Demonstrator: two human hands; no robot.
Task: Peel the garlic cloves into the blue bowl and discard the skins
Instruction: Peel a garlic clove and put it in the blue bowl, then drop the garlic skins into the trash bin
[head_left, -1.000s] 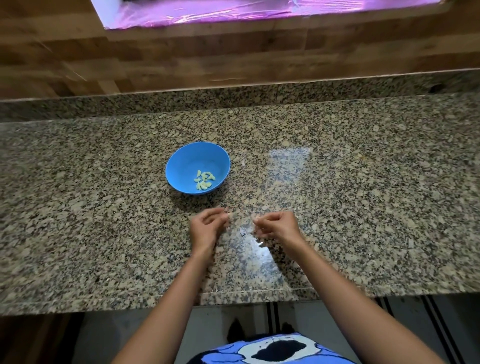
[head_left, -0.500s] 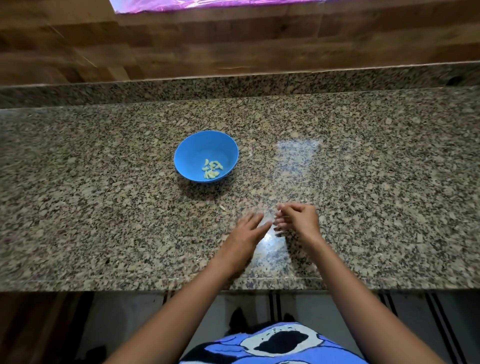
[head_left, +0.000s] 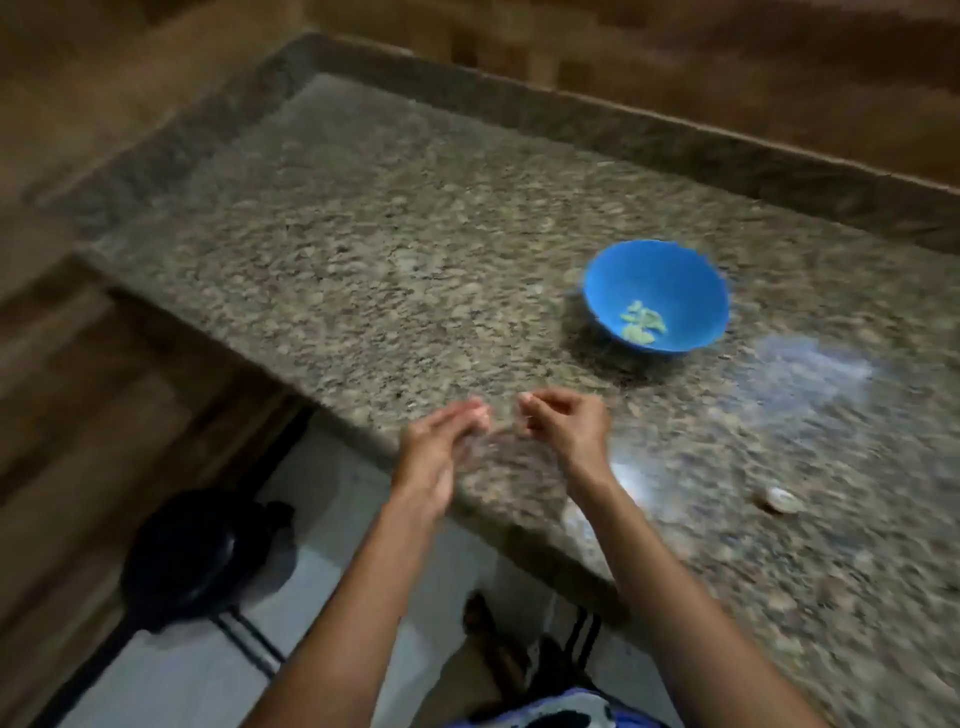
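— Hands, state?
— Left hand (head_left: 439, 454): fingers near straight, loosely cupped, palm turned toward the other hand; nothing seen in it. Right hand (head_left: 565, 426): fingers curled, tips drawn to the thumb as if pinching; blur hides what it holds, if anything. Both hover at the near edge of the counter (head_left: 363, 249), close together, not touching.
— Bowl?
— Bowl (head_left: 655, 280): blue, upright, mouth up, well back from the near edge, beyond and right of the hands. Round, so no long axis. Cloves (head_left: 641, 322): small heap on its floor, axes mixed, too blurred to sort.
— Other entries?
— Pale scrap (head_left: 777, 501): oval, by the near edge, right of the hands; long axis roughly along that edge. Skin or clove, cannot tell. Dark round object (head_left: 202, 556): on the floor below the counter's left end; possibly a bin.
— Step, and handling?
— Judged: gathering skins for discard. Advice: hold the left hand cupped just under the edge as catcher and sweep toward it with the right. Grip lightly, as skins scatter. Check the pale scrap before binning it. Steer clear of the bowl.
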